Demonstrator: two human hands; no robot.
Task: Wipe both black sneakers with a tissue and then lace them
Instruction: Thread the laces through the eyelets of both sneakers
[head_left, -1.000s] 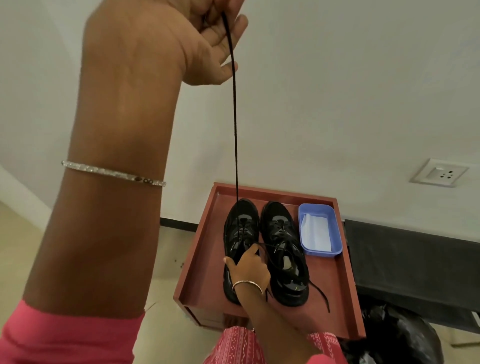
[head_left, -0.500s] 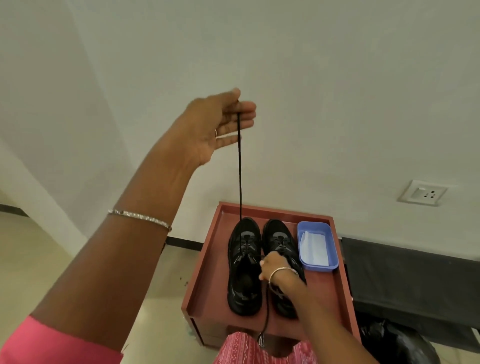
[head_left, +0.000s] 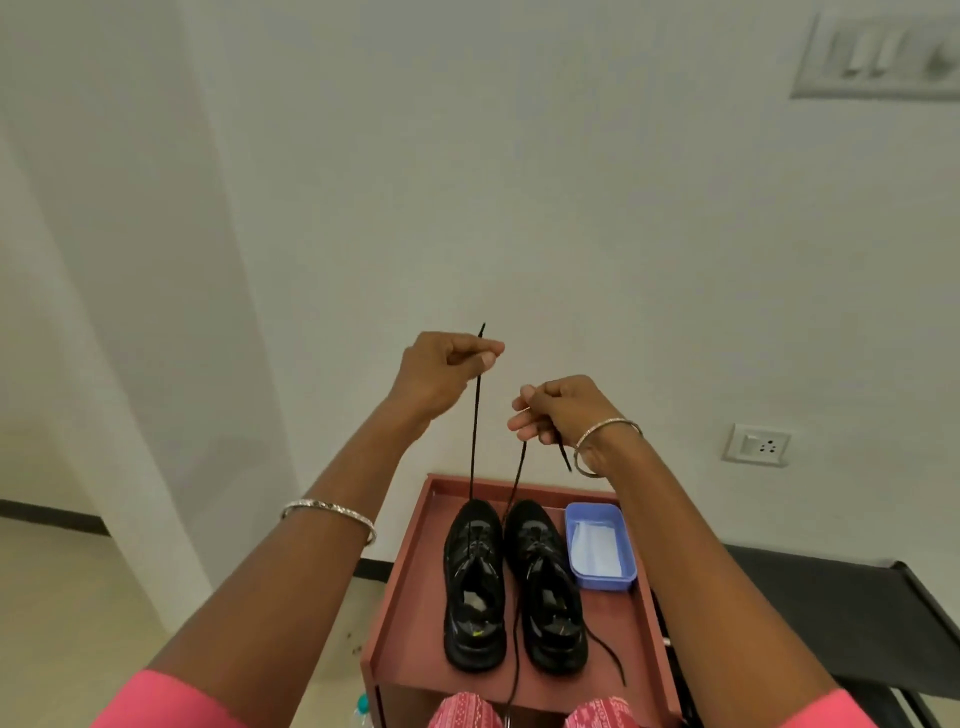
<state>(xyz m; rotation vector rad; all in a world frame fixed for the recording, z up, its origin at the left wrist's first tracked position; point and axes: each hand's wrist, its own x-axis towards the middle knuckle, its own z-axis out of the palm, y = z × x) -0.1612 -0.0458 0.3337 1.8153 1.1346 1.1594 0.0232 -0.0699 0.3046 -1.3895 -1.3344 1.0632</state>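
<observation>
Below my left hand (head_left: 447, 371) and right hand (head_left: 558, 410), the sneakers (head_left: 474, 582) sit side by side; each hand pinches a lace (head_left: 474, 431) end, fingers curled. Lacing step: next, evening the ends, I judge.

Head-height view, forward and down

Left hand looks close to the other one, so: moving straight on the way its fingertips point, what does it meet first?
Probably the right hand, just beside and slightly lower; depth is unclear.
</observation>
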